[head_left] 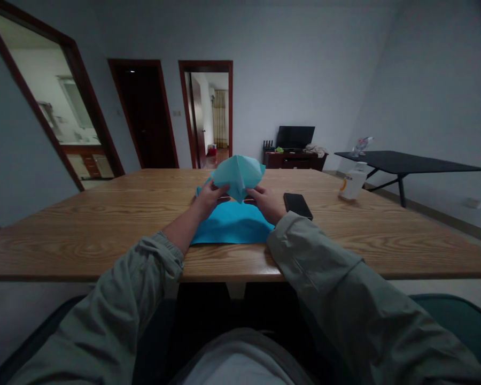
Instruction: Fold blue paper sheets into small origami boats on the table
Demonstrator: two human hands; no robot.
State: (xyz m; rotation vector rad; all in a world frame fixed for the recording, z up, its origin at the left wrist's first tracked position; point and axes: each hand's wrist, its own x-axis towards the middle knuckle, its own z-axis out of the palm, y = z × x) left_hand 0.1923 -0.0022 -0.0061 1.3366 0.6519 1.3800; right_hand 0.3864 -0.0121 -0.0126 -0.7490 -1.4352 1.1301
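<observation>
A black slab (297, 206) lay right of the right hand (265, 203), a blue sheet (232, 227) below; left hand (209, 199) and right, half-closed, pinched a creased, flared light-blue paper (231, 171).

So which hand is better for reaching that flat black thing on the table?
Probably the right hand: the flat black thing lies just beside it. The left hand is farther away. Both are holding the folded paper.

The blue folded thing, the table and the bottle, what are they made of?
Folded thing: probably matte paper, since it shows sharp creases.
Table: looks like wood, slightly shiny, with wavy grain lines, though a printed surface is possible.
Bottle: perhaps smooth plastic, as it looks pale and cloudy; glass can't be ruled out.
</observation>
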